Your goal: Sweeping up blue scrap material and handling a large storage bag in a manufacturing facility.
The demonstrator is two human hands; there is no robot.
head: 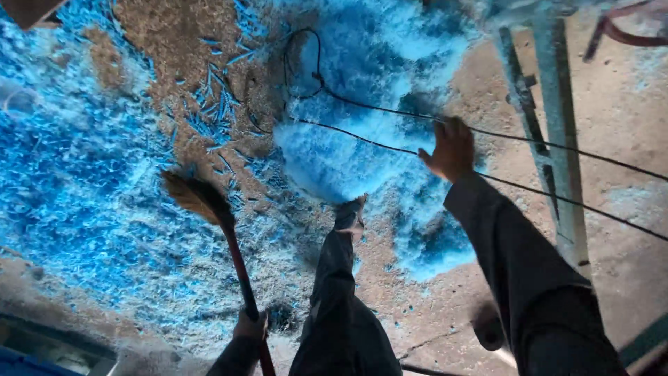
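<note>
Left hand (250, 326) closed around the red handle of a broom (221, 233), low in the view, bristle head resting on the floor among blue shavings (76, 188). Right hand (451, 147) raised with fingers loosely spread, palm down, at or just over the upper of two black cables (557, 150); cannot tell whether touching or only in front. One foot (350, 214) planted forward at the edge of a fluffy blue heap (362, 139).

Likely trouble: cables stretched across the working area, easy to snag with the broom or trip over, especially the looped end half buried in the heap. Loose shavings underfoot, probably slippery on the concrete floor (626, 125). Metal frame (557, 125) close on the right, near the raised arm, a possible knock
</note>
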